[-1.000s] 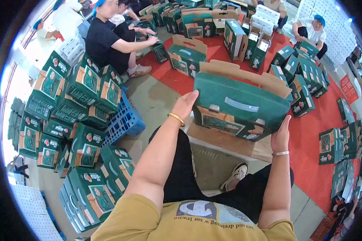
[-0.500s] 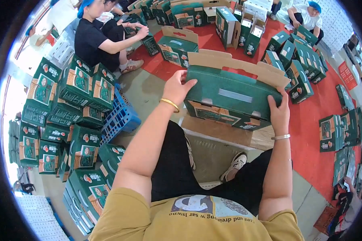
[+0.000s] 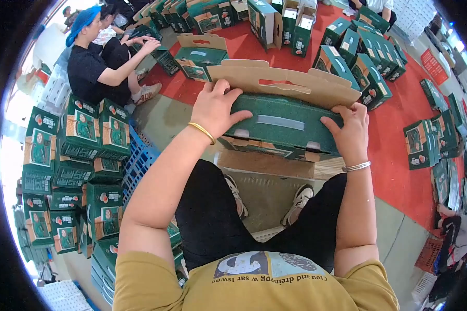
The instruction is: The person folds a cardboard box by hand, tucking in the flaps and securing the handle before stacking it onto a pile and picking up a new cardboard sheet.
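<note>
A green carton (image 3: 285, 111) with a pale handle strip on top stands in front of me, its brown cardboard flap raised along the far side. My left hand (image 3: 215, 110) grips the carton's left end, thumb over the green top and fingers behind the flap. At the right end, my right hand (image 3: 350, 132) holds it the same way, fingertips curled over the flap. Beneath the carton is a brown board or low box (image 3: 264, 165), partly hidden.
Green cartons (image 3: 80, 127) are stacked at the left beside a blue crate (image 3: 140, 160). A person in a blue cap (image 3: 96, 70) sits at the upper left. More cartons (image 3: 373, 83) stand on the red mat (image 3: 399, 171). A red crate (image 3: 429, 254) lies lower right.
The view has shifted, so the surroundings sit differently. The flap stands out wider, and my left hand has moved further onto the carton's top and flap.
</note>
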`<state>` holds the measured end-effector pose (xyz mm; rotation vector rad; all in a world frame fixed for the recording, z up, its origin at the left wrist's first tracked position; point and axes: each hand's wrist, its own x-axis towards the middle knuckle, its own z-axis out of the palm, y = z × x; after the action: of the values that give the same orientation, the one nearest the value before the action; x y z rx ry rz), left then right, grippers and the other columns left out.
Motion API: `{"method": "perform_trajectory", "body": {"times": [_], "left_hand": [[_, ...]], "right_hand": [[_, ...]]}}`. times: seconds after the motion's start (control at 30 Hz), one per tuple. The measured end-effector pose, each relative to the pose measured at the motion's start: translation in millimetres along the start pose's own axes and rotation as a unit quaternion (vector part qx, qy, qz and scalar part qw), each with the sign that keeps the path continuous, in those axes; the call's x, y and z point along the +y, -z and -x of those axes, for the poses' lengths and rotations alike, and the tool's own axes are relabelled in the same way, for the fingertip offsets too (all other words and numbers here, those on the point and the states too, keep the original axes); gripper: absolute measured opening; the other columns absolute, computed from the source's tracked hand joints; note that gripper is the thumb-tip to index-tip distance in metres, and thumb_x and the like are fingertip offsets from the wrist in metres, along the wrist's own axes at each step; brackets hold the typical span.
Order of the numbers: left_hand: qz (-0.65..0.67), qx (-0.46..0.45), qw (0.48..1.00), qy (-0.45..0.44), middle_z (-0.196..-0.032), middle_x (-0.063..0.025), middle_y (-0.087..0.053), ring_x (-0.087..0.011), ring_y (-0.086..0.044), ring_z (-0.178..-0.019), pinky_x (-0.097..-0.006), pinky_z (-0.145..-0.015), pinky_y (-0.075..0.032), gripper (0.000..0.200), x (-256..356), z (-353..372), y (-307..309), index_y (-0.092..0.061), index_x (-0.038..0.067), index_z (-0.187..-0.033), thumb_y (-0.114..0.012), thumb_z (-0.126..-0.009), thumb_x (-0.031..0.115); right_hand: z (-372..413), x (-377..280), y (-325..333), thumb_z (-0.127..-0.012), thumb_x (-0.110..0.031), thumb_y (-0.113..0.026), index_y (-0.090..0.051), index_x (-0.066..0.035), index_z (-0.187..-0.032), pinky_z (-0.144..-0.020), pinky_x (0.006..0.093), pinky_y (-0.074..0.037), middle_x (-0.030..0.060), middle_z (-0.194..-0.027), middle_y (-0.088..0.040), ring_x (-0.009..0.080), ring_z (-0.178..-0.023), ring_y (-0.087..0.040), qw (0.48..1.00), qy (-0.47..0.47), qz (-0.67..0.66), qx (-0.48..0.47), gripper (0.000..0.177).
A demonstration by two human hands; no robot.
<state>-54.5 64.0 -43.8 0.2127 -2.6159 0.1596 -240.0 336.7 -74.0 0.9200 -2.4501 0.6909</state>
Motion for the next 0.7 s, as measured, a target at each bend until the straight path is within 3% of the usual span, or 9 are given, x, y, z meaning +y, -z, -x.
{"method": "perform_trajectory", "body": {"times": [0.1, 0.2, 0.37, 0.47, 0.53, 0.57, 0.63, 0.67, 0.7], "left_hand": [[0.024, 0.026, 0.997, 0.066, -0.099, -0.0081, -0.055, -0.032, -0.053, -0.094, -0.0426, -0.083, -0.048, 0.026, -0.5, -3.7, -19.4, -0.074, 0.012, -0.098, -0.077, -0.08, 0.03], [0.069, 0.056, 0.984, 0.152, -0.096, -0.0056, -0.057, -0.0304, -0.054, -0.094, -0.0402, -0.083, -0.049, 0.027, 3.1, -1.6, -39.0, -0.075, 0.013, -0.097, -0.079, -0.076, 0.029], [0.137, 0.145, 0.955, 0.218, -0.091, -0.0126, -0.062, -0.0333, -0.058, -0.093, -0.0427, -0.086, -0.047, 0.024, -3.8, 2.7, -49.3, -0.066, 0.006, -0.079, -0.082, -0.07, 0.022], [0.156, 0.146, 0.937, 0.275, -0.094, -0.0155, -0.063, -0.0335, -0.06, -0.094, -0.041, -0.087, -0.048, 0.032, -6.6, 4.6, -50.6, -0.066, 0.002, -0.084, -0.084, -0.07, 0.024], [0.219, 0.049, 0.87, 0.438, -0.101, -0.0178, -0.064, -0.0292, -0.061, -0.1, -0.0385, -0.089, -0.048, 0.043, -16.8, 1.2, -44.9, -0.063, -0.001, -0.095, -0.087, -0.071, 0.025], [0.45, 0.002, 0.741, 0.498, -0.113, -0.019, -0.062, -0.0243, -0.059, -0.109, -0.0372, -0.091, -0.048, 0.053, -44.9, 5.6, -67.6, -0.059, -0.004, -0.108, -0.086, -0.074, 0.026], [0.633, 0.011, 0.635, 0.443, -0.108, -0.0082, -0.065, -0.021, -0.063, -0.102, -0.0353, -0.09, -0.05, 0.047, -31.4, 0.3, -46.6, -0.056, 0.001, -0.121, -0.078, -0.084, 0.021], [0.694, -0.039, 0.595, 0.403, -0.109, -0.0073, -0.067, -0.0202, -0.065, -0.101, -0.0344, -0.09, -0.051, 0.041, -42.3, -0.3, -53.1, -0.057, 0.002, -0.124, -0.071, -0.088, 0.014], [0.695, -0.042, 0.594, 0.403, -0.109, -0.0073, -0.067, -0.0202, -0.065, -0.101, -0.0344, -0.09, -0.051, 0.041, -44.6, -1.8, -54.7, -0.057, 0.002, -0.124, -0.071, -0.088, 0.014]], "right_hand": [[-3.5, 13.9, -26.0, -0.078, -0.035, -0.08, -0.07, -0.011, -0.094, -0.093, 0.0427, -0.047, 0.0165, -0.127, -0.051, 0.0339, -0.11, -0.056, 0.995, 0.0, -0.086, 0.046, 0.03], [-7.0, 17.5, -36.1, -0.08, -0.026, -0.079, -0.068, -0.007, -0.086, -0.095, 0.0421, -0.046, 0.0174, -0.13, -0.054, 0.034, -0.114, -0.056, 0.985, -0.023, -0.158, 0.066, 0.024], [-5.6, 20.1, -38.1, -0.078, -0.016, -0.08, -0.067, -0.002, -0.083, -0.094, 0.0387, -0.047, 0.0153, -0.114, -0.064, 0.032, -0.109, -0.059, 0.97, -0.046, -0.233, 0.05, 0.019], [-4.9, 21.9, -42.8, -0.077, -0.016, -0.081, -0.067, -0.002, -0.082, -0.094, 0.0378, -0.047, 0.0148, -0.112, -0.064, 0.0315, -0.107, -0.059, 0.959, -0.068, -0.269, 0.053, 0.02], [-4.5, 30.0, -49.0, -0.077, -0.014, -0.082, -0.064, -0.002, -0.087, -0.092, 0.0356, -0.047, 0.0125, -0.107, -0.065, 0.0254, -0.106, -0.06, 0.961, -0.072, -0.253, 0.087, 0.024], [-6.3, 34.8, -51.0, -0.077, -0.014, -0.082, -0.064, -0.002, -0.087, -0.092, 0.0356, -0.047, 0.0125, -0.107, -0.065, 0.0254, -0.106, -0.06, 0.961, -0.073, -0.252, 0.087, 0.024], [-10.4, 39.2, -50.1, -0.079, -0.013, -0.081, -0.061, 0.0, -0.091, -0.091, 0.0329, -0.048, 0.0074, -0.104, -0.064, 0.0195, -0.105, -0.06, 0.892, -0.271, -0.362, -0.009, 0.027], [-12.9, 40.7, -48.9, -0.079, -0.013, -0.081, -0.061, 0.0, -0.091, -0.091, 0.0329, -0.048, 0.0074, -0.104, -0.064, 0.0195, -0.105, -0.06, 0.892, -0.273, -0.36, -0.008, 0.027], [-16.6, 39.3, -44.2, -0.081, -0.013, -0.079, -0.062, 0.0, -0.099, -0.089, 0.0319, -0.049, 0.0069, -0.105, -0.065, 0.0185, -0.101, -0.061, 0.843, -0.287, -0.449, -0.067, 0.028]]}}
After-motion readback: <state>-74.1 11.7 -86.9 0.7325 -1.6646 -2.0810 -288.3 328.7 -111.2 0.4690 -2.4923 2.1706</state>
